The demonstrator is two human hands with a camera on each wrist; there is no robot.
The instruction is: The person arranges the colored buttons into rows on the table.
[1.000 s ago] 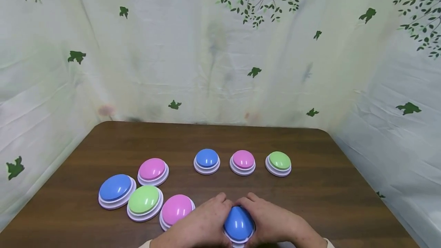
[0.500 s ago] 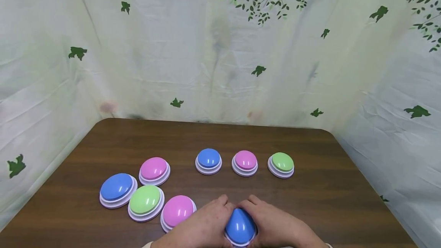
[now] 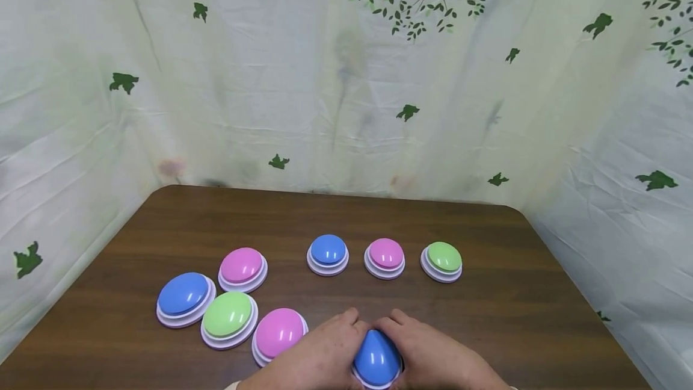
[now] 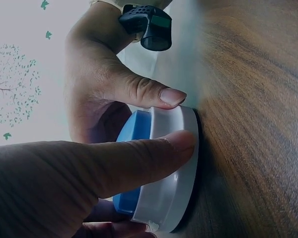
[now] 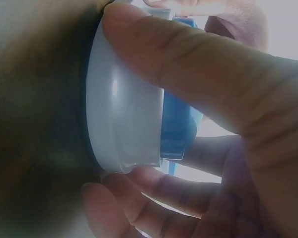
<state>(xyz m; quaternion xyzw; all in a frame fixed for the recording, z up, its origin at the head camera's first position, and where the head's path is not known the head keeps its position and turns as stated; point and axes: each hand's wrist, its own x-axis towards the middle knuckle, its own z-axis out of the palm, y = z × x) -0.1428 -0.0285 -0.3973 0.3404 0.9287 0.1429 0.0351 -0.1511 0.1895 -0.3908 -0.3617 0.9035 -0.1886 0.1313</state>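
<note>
At the near edge of the head view, a blue dome push button (image 3: 377, 359) on a round white base sits between both hands. My left hand (image 3: 331, 351) grips it from the left and my right hand (image 3: 432, 349) from the right, their fingers meeting behind the dome. Close up in the left wrist view, the left thumb (image 4: 149, 156) lies across the white base (image 4: 161, 201), whose underside is right at the wood. The right wrist view has the right thumb (image 5: 174, 54) over the base's upper side and curled fingers (image 5: 154, 198) along its other side.
Left of the hands stand a large pink button (image 3: 278, 333), a green one (image 3: 227, 314), a blue one (image 3: 183, 294) and another pink one (image 3: 241, 265). Smaller blue (image 3: 328, 250), pink (image 3: 386, 253) and green (image 3: 444, 257) buttons form a row farther back on the brown table (image 3: 514, 294).
The head view has shifted slightly. Both hands keep their hold on the blue button, which appears a little lower in the frame; the other buttons have not been moved.
</note>
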